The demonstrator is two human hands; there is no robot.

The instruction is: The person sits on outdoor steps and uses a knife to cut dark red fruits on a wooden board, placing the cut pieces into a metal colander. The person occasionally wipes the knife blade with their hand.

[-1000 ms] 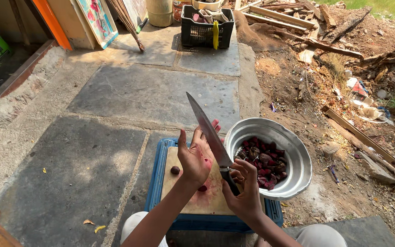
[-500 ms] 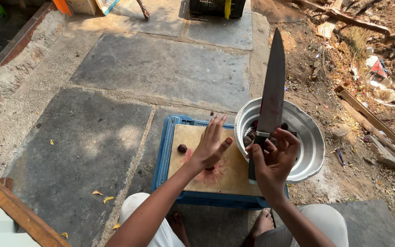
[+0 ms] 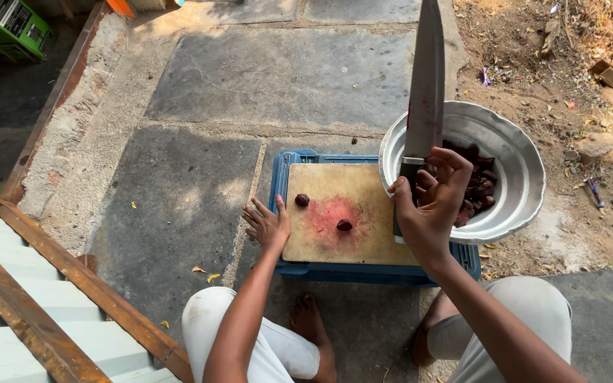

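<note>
Here the right hand (image 3: 431, 213) was clamped round the dark handle of a long steel knife (image 3: 423, 92), blade pointing away from the body and streaked red — likely lifted clear of the work. The left hand (image 3: 267, 225), fingers spread and empty, rested at the edge of the stained wooden cutting board (image 3: 363, 241), steadying it on a blue crate (image 3: 282, 177). Two dark round pieces (image 3: 344, 225) lay on the board; cut ones filled the dented metal bowl (image 3: 526, 177).

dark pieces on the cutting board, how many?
2 on the cutting board: one piece near its upper-left corner, another piece mid-board on the red stain. None seem hidden there.
</note>
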